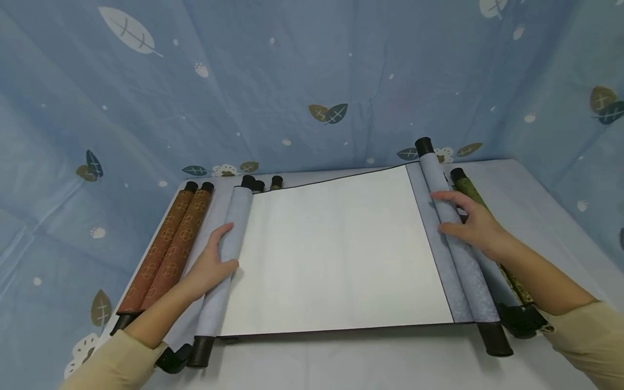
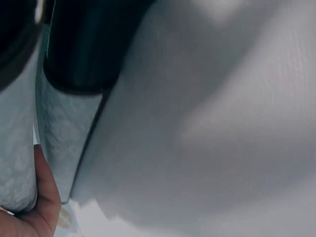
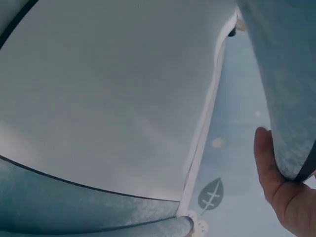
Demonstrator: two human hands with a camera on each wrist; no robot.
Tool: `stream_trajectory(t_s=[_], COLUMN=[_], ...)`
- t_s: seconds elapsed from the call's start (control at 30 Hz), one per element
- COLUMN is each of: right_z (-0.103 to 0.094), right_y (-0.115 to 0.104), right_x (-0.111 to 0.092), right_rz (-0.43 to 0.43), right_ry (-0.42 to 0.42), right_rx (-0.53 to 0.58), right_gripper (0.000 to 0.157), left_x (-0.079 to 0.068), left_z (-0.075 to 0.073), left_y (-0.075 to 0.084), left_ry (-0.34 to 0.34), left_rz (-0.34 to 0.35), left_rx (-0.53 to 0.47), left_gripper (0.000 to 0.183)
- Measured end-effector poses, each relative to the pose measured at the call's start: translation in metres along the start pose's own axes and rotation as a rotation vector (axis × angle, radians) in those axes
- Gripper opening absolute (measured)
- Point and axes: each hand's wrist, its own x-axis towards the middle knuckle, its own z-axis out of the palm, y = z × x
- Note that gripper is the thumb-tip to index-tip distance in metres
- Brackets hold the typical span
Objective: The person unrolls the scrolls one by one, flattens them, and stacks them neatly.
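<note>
A hanging scroll lies partly unrolled before me, its blank white paper point(image 1: 336, 254) stretched between two pale blue-grey rolls. My left hand point(image 1: 209, 268) grips the left roll point(image 1: 239, 227) around its middle, thumb on the near side. On the other side, my right hand point(image 1: 470, 225) holds the right roll point(image 1: 463, 265) between thumb and fingers. Dark end knobs point(image 1: 200, 352) stick out of the rolls. The paper's far edge slopes upward to the right. In the left wrist view fingers point(image 2: 44, 182) curve round a roll; in the right wrist view fingers point(image 3: 266, 163) wrap the patterned roll.
Two brown patterned scrolls point(image 1: 153, 260) lie side by side at the left. A green scroll point(image 1: 470, 189) lies to the right, partly behind my right arm. More dark scroll ends point(image 1: 276, 182) show beyond the paper. Blue leaf-print cloth point(image 1: 292, 70) surrounds the white table point(image 1: 341, 363).
</note>
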Motion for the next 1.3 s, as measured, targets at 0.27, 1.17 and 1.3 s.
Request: stream_trajectory(t_s=[0.27, 1.17, 1.3], right_z=[-0.002, -0.007, -0.009], right_y=[0.002, 0.004, 0.005], right_x=[0.0, 0.004, 0.004], right_rz=[-0.013, 0.006, 0.005], right_ry=[-0.008, -0.061, -0.067], right_rx=[-0.067, -0.191, -0.193], right_gripper=[0.053, 0.057, 0.056], left_x=[0.001, 0.007, 0.007], left_z=[-0.008, -0.038, -0.04], left_y=[-0.007, -0.009, -0.008], left_ry=[0.035, -0.312, -0.312], left_rz=[0.053, 0.033, -0.025], left_rx=[0.074, 0.073, 0.131], left_gripper=[0.082, 0.096, 0.109])
